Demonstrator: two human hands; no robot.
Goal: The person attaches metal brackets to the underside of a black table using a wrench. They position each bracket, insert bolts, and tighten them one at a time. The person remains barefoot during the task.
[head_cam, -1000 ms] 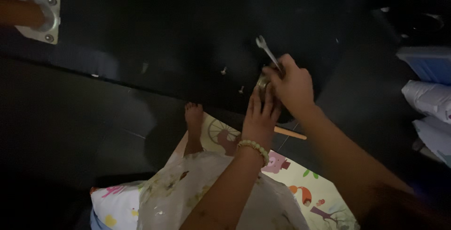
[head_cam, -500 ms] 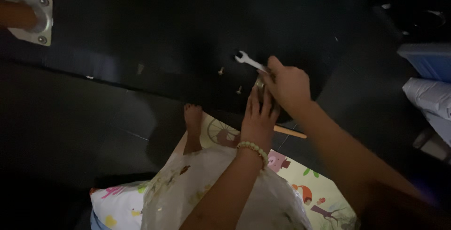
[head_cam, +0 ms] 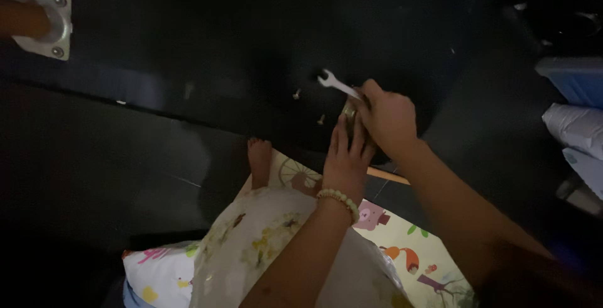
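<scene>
Our right hand (head_cam: pixel 388 118) is clenched around the shank of a small silver open-ended metal spanner (head_cam: pixel 336 84), whose jaw end sticks out to the left over the black panel (head_cam: pixel 207 50). Our left hand (head_cam: pixel 347 157), with a pale bead bracelet (head_cam: pixel 338 198) at the wrist, presses flat beside a small brassy fitting (head_cam: pixel 349 109). We judge the spanner stiff, light and somewhat slippery, best gripped mid-shank. Loose screws (head_cam: pixel 296 94) lie near.

A home floor: cartoon play mat (head_cam: pixel 402 245), folded bedding (head_cam: pixel 575 129) (dim light), bare foot (head_cam: pixel 259 160) beside a dark board (head_cam: pixel 251 50).
</scene>
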